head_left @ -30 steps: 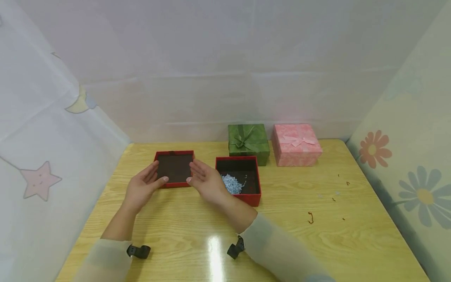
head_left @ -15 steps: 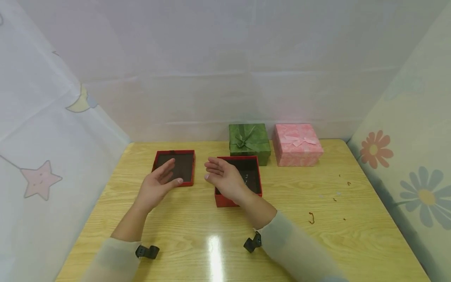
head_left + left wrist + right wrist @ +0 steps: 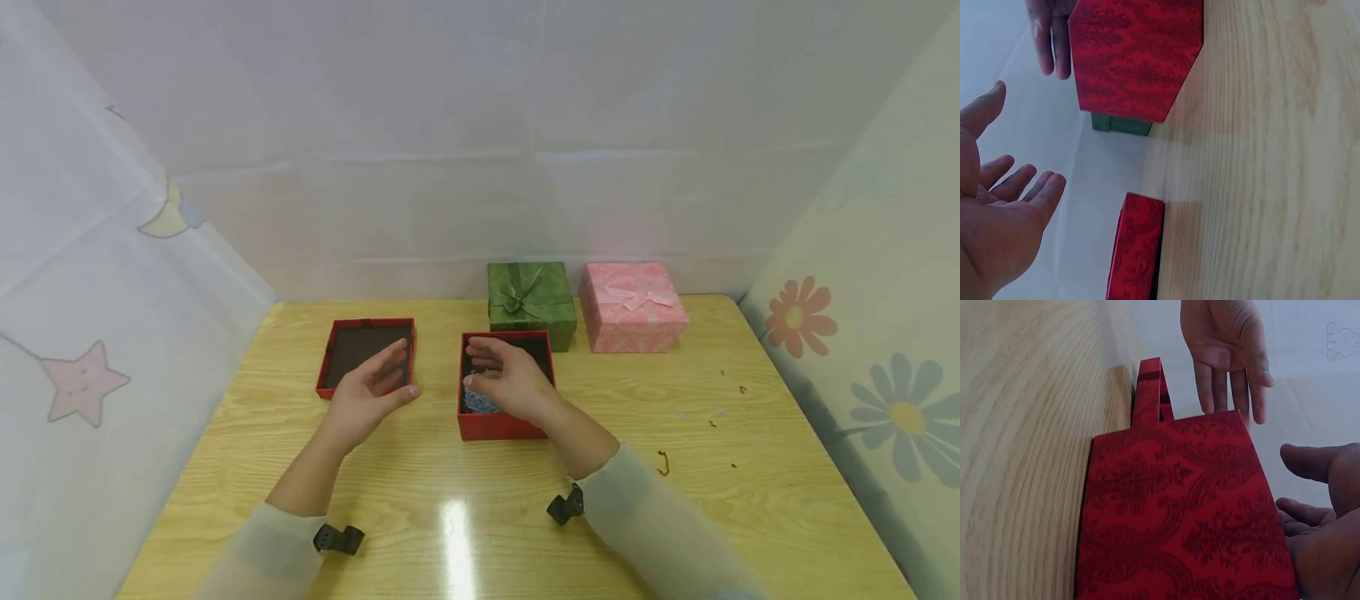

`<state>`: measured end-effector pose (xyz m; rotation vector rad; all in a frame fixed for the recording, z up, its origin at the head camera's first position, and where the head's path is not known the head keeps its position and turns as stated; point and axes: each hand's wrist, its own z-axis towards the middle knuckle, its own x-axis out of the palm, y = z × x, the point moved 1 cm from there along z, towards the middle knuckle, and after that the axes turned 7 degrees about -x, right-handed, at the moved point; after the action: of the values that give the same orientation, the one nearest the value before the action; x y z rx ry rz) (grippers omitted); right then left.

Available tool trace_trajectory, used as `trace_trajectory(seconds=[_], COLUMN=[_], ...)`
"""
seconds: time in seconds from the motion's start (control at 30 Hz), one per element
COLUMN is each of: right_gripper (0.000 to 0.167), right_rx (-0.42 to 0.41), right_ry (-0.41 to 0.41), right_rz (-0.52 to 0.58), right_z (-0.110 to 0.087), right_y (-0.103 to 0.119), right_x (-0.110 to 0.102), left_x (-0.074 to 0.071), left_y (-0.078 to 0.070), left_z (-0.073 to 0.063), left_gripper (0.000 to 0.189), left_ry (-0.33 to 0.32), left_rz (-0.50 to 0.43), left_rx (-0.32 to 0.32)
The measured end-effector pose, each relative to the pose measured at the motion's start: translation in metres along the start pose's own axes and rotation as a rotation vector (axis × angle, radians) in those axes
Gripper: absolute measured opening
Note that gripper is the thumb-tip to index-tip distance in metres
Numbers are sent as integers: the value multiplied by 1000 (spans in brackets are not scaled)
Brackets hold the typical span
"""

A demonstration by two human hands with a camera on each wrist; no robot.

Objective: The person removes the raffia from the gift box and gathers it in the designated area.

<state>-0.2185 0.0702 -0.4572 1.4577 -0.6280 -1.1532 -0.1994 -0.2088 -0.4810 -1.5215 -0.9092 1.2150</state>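
In the head view, an open red box (image 3: 502, 428) stands near the table's middle, with pale blue shredded paper (image 3: 480, 404) inside. My right hand (image 3: 517, 385) hovers over this box, fingers loosely bent and holding nothing; it partly hides the paper. To the left lies the red box's lid (image 3: 356, 360), dark inside facing up. My left hand (image 3: 363, 404) is held in the air over the lid's near right corner, thumb apart from the fingers, nothing in it. Both wrist views show the patterned red box wall (image 3: 1135, 56) (image 3: 1179, 512) and the hands apart from each other.
A green gift box (image 3: 528, 300) with a bow stands just behind the red box. Right of it is a pink gift box (image 3: 633, 308). Brown paper scraps (image 3: 663, 463) and small pale bits lie on the table's right side. A white cloth hangs behind the table.
Both hands have moved rightward from around the lid. The left hand now sits by the lid's right side, and the right hand is over the red box. The boxes have stayed put.
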Motion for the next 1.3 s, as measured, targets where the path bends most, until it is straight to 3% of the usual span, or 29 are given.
trace_trajectory(seconds=[0.33,0.63,0.9,1.3], right_gripper=[67,80,84,76], right_rx=[14,71,112,101], right_ry=[39,160,228,300], right_rz=[-178,-300,-320,-370], right_z=[1,6,12,19], right_y=[-10,-15,-19,-26], right_x=[-14,-17,-14,-10], left_x=[26,47,62,74], left_y=[-2,4,6,11], left_z=[2,6,11,14], left_gripper=[75,76,79,81], left_ry=[74,130,152,161], left_rz=[-65,-95,-103,-120], left_rx=[0,48,59,5])
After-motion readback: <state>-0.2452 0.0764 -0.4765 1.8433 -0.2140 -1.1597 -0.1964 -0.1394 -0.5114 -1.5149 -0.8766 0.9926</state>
